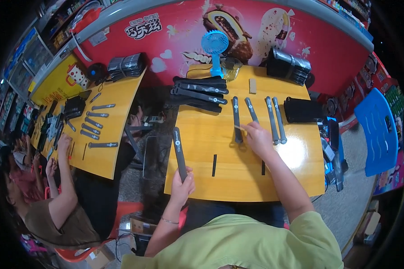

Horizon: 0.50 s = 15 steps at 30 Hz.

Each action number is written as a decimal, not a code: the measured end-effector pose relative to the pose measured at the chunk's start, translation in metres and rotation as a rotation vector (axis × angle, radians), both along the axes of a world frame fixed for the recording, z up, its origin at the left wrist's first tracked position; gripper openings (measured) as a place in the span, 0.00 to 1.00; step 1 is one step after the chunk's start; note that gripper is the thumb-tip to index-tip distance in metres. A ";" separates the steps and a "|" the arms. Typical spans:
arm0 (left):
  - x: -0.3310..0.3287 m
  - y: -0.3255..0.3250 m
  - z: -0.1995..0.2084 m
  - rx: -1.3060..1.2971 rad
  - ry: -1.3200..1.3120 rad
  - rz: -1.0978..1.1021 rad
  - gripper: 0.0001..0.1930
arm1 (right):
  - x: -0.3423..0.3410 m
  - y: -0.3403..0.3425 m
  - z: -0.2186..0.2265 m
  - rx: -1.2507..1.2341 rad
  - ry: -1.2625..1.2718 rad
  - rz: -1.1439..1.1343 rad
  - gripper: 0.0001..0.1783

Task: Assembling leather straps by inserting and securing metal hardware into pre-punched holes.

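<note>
Strap [178, 145] sticks up from our left hand [182, 184], curled round its lower end. Our right hand [259, 138] pinches some thin pale thing [239, 127] over another dark strap [236, 110] on the table [197, 134].

The bare left forearm [164, 227] slants toward 1 o'clock, the left hand [182, 187] at 7 o'clock of the view, curled into a grip; the bare right forearm [286, 181] slants toward 11 o'clock, stretched farther forward; the right hand [258, 138], at 3 o'clock, pinches toward 10 o'clock.
</note>
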State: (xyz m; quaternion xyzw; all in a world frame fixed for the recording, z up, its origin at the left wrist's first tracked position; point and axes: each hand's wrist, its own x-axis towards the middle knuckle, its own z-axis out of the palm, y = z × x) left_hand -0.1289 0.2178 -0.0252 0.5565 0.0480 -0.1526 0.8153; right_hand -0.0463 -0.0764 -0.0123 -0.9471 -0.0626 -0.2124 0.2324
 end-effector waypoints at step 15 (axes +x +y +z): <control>0.001 0.001 -0.005 -0.101 -0.019 0.018 0.10 | 0.001 -0.034 -0.018 -0.178 0.142 -0.352 0.11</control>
